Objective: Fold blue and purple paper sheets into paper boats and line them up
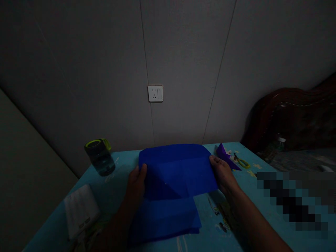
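A large sheet of dark blue paper (pixel 175 171), partly folded with creases showing, lies on the light blue table (pixel 262 224). My left hand (pixel 136 183) grips its left edge, thumb on top and fingers curled under. At the right edge, my right hand (pixel 223 173) holds the paper the same way. More blue paper (pixel 168 218) lies flat beneath, toward the front edge.
A clear jar with a yellow-green lid (pixel 99 157) stands at the back left. A white box (pixel 80 210) lies at the front left. A purple folded paper (pixel 225 155) and yellow-handled scissors (pixel 243 162) lie at the back right. A wall socket (pixel 155 93) is behind; a dark wooden headboard (pixel 294 119) is at right.
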Demonstrator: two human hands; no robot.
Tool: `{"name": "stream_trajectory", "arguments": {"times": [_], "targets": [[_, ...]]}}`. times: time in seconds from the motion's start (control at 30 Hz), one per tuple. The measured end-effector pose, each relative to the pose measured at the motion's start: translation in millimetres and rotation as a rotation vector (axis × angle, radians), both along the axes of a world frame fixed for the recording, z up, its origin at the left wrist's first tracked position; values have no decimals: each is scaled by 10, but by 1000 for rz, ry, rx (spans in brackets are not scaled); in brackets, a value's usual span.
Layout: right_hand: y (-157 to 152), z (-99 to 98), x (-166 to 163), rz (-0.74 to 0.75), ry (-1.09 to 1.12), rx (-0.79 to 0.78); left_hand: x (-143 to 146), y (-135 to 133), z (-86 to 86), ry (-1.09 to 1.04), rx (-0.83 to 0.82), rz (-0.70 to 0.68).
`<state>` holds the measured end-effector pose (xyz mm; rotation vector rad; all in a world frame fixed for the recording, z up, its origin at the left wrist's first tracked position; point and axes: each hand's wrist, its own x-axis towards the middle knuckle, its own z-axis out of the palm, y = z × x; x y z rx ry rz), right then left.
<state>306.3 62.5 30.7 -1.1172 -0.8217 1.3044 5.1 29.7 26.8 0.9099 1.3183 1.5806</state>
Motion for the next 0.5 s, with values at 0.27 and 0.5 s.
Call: {"name": "stream_trajectory", "arguments": {"times": [0.27, 0.5], "targets": [[-37, 63, 106, 326, -256, 24, -118, 112, -29, 108, 46, 55], [53, 10, 79, 39, -510, 181, -87, 75, -29, 109, 67, -5]]}}
